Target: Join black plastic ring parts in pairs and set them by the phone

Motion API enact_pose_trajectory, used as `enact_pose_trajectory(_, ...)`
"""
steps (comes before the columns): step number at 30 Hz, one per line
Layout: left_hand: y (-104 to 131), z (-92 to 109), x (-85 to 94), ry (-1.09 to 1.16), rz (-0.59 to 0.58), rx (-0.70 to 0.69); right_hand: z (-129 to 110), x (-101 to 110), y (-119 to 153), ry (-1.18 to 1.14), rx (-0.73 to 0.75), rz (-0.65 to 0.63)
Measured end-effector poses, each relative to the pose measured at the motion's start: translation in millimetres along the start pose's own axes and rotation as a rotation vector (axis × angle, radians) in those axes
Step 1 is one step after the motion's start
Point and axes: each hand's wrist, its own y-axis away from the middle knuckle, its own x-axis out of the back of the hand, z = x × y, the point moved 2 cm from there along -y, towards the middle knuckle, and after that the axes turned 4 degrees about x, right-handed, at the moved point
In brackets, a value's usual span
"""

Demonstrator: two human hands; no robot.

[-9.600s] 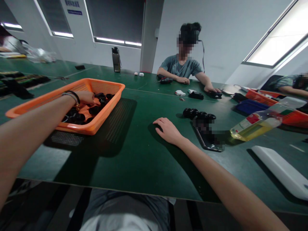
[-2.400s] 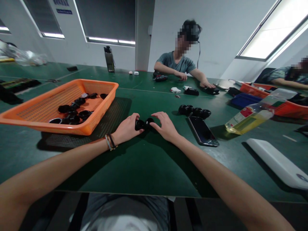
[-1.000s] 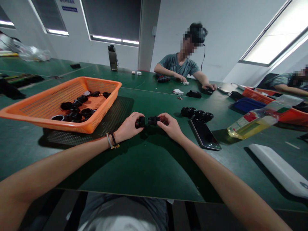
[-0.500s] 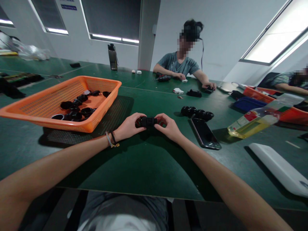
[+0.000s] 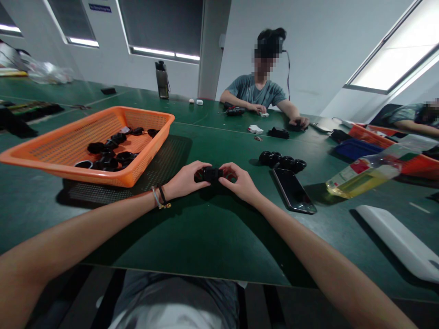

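Observation:
A small black part [image 5: 212, 174] is held between my two hands, just above the green table [image 5: 206, 237]. My left hand [image 5: 188, 179] pinches its left end between thumb and fingers. The right end is gripped by the thumb and fingers of my right hand [image 5: 239, 181]. Left of my hands, an orange perforated basket [image 5: 140, 165] holds several black round parts [image 5: 107, 161]. To the right, several glossy black round parts [image 5: 281, 161] stand in a row on the table.
A phone [image 5: 294, 191] lies right of my right hand, with a tilted bottle of yellow liquid [image 5: 363, 173] and a white slab-like object [image 5: 394, 240] beyond. Across the table sits a person [image 5: 255, 91] near a dark tool [image 5: 234, 111]. A dark bottle [image 5: 162, 81] stands farther back.
The black part has turned slightly between my fingers. Both hands stay around it in nearly the same place, and the whole view has shifted a little.

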Motion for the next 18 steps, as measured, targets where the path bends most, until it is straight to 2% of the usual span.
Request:
enact_pose_trajectory(5,0.1,0.5,0.6,-0.015,-0.004,0.014,0.7,-1.9,0.6,-0.003,-0.015,0.008)
enact_pose_trajectory(11,0.5,-0.5,-1.5,0.069,-0.014,0.023,3.4,-1.2,0.8,-0.018,0.008,-0.029)
enact_pose_trajectory(18,0.9,1.3,0.4,0.026,-0.016,-0.01,2.4,1.5,-0.1,0.054,0.011,-0.026)
